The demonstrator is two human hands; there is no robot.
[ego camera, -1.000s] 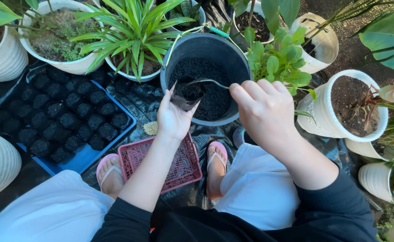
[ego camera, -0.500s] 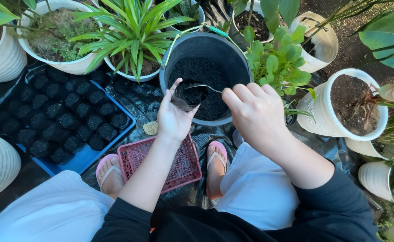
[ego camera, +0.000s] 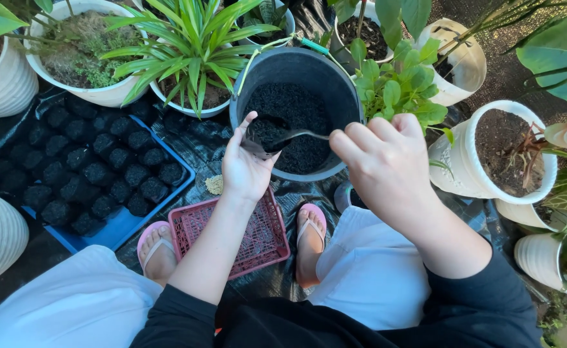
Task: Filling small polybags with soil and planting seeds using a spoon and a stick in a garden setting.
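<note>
While the person crouches in white trousers and pink sandals, a pink mesh tray [ego camera: 232, 235] lies between the feet on black sheeting. Just above it the left hand [ego camera: 243, 169] pinches a small black grow bag [ego camera: 262, 138] by its rim, holding it open over the near edge of the black bucket [ego camera: 296, 64]. The right hand [ego camera: 386, 171] is curled around the handle of a metal spoon [ego camera: 293, 135] — its bowl rests in the bag's mouth, loaded with dark soil. Left of the bucket, a blue tray [ego camera: 125, 225] carries rows of filled black bags. Farther off stand white pots — a striped-leaf plant [ego camera: 193, 45] and a leafy green one [ego camera: 403, 87].
</note>
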